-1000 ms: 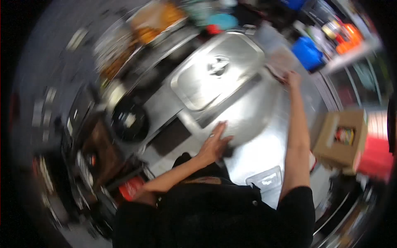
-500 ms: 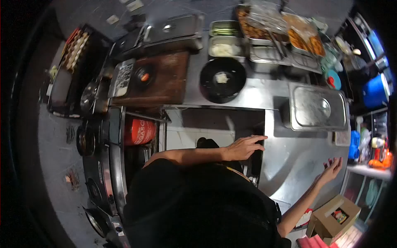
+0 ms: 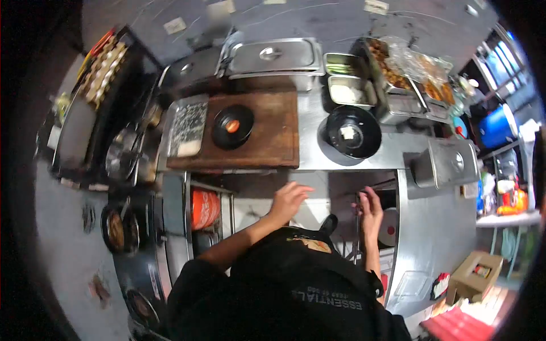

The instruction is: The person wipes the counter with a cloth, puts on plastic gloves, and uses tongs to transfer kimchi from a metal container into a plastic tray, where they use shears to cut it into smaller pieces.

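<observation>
My left hand hangs in front of the counter, its fingers stretched out and nothing in them. To its right, my right hand is raised with fingers slightly curled and apart, beside the metal frame under the counter; I see nothing held. Ahead of me on the counter a black bowl contains a small pale piece of food. A smaller black bowl with an orange-red piece of food rests on the brown wooden board. Neither hand touches these bowls.
Lidded steel containers line the back, beside trays of green vegetables and browned food. Eggs stand at far left, above a stove with pans. A red gas cylinder sits below; a cardboard box lies right.
The view has turned and shifted right to left. My right hand has come from over the right counter to in front of my body; my left hand has moved away from the counter's edge.
</observation>
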Tool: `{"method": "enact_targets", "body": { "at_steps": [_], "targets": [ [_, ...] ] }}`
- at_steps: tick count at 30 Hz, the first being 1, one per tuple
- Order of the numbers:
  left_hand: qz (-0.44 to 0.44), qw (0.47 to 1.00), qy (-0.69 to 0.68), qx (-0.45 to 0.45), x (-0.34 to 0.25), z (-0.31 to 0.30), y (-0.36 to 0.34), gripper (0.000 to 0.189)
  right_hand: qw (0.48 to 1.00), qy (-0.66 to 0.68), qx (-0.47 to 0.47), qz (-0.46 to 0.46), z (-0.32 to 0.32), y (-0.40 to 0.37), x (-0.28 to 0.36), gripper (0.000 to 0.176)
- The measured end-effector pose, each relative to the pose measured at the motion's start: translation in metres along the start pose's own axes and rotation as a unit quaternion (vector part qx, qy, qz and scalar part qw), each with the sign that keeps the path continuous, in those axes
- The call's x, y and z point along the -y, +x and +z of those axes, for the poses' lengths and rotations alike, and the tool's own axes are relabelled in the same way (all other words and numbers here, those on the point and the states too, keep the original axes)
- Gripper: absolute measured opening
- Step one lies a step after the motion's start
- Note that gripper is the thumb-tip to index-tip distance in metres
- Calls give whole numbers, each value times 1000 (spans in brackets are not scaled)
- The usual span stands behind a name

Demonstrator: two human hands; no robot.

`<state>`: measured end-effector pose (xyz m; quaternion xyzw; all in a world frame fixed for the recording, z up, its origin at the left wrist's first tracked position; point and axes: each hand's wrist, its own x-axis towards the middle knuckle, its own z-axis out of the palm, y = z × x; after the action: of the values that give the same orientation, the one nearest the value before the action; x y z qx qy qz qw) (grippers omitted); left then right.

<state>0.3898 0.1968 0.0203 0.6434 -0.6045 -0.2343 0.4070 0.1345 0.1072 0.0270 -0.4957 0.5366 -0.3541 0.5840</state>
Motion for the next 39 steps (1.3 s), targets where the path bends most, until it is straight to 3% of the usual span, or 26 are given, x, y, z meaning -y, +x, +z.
{"method": "enact_targets", "body": {
  "at_steps": [2, 4, 6, 8, 9, 14, 16, 18, 19, 20, 21, 22, 23, 24, 25, 26, 27, 29, 30, 32, 33, 34, 35, 36, 37, 39],
  "targets": [
    [-155, 965, -211, -21, 20, -17, 4, 27, 950, 262, 134, 107, 29, 4, 21, 72],
    [-200, 835, -512, 18, 20, -42, 24, 40, 813, 524, 212, 138, 57, 3, 51, 91],
    [-209, 671, -711, 16, -3, -60, 50, 58, 775, 577, 226, 128, 76, 10, 67, 95],
    [-183, 495, -843, 100, -9, -72, 67, 70, 746, 603, 255, 119, 88, 14, 82, 96],
    [-180, 463, -860, 114, -15, -74, 74, 74, 743, 607, 260, 109, 92, 15, 85, 96],
    [-211, 443, -855, 166, -36, -64, 94, 84, 749, 617, 229, 80, 83, 7, 79, 93],
    [-233, 448, -847, 167, -39, -43, 95, 78, 843, 499, 186, 71, 59, 0, 56, 84],
    [-263, 468, -817, 211, -47, -26, 98, 75, 974, 210, 43, 73, 34, -16, 49, 64],
    [-239, 562, -742, 276, -38, -12, 100, 71, 999, -19, -48, -16, 14, -23, 44, 64],
    [-213, 723, -577, 314, -42, 2, 98, 68, 955, -256, -127, -78, -12, -33, 34, 65],
    [-172, 818, -428, 343, -48, 16, 93, 63, 934, -283, -200, -85, -45, -43, 27, 63],
    [-138, 861, -317, 373, -50, 28, 90, 56, 909, -311, -260, -93, -78, -50, 26, 61],
    [-157, 847, -303, 408, -54, 39, 87, 54, 896, -290, -335, -18, -108, -62, 31, 43],
    [-175, 836, -286, 435, -58, 53, 86, 52, 873, -300, -385, 7, -161, -59, 0, 38],
    [-205, 812, -286, 466, -64, 67, 85, 51, 866, -255, -420, 90, -203, -74, 8, 38],
    [-236, 787, -286, 492, -70, 80, 83, 51, 823, -253, -482, 162, -243, -85, 3, 38],
    [-234, 789, -268, 500, -80, 93, 79, 50, 755, -358, -535, 123, -284, -98, -15, 34],
    [-221, 783, -263, 518, -101, 121, 75, 41, 701, -441, -559, 35, -391, -123, -96, 35],
    [-223, 773, -264, 532, -107, 135, 75, 40, 674, -461, -574, 70, -422, -133, -114, 39],
    [-218, 768, -251, 548, -129, 161, 76, 38, 691, -400, -557, 231, -477, -143, -136, 49],
    [-209, 758, -238, 570, -141, 173, 79, 37, 678, -447, -555, 182, -482, -148, -135, 57],
    [-213, 767, -240, 555, -151, 186, 82, 37, 691, -408, -543, 245, -507, -145, -163, 60],
    [-195, 762, -221, 576, -159, 200, 83, 38, 621, -536, -503, 271, -507, -142, -173, 55],
    [-177, 756, -201, 597, -168, 215, 85, 40, 589, -543, -508, 318, -486, -134, -139, 41],
    [-158, 755, -218, 597, -176, 228, 85, 39, 588, -529, -493, 361, -503, -127, -151, 29],
    [-112, 763, -231, 594, -187, 258, 85, 38, 585, -600, -463, 289, -536, -131, -186, 27]
  ]
}}
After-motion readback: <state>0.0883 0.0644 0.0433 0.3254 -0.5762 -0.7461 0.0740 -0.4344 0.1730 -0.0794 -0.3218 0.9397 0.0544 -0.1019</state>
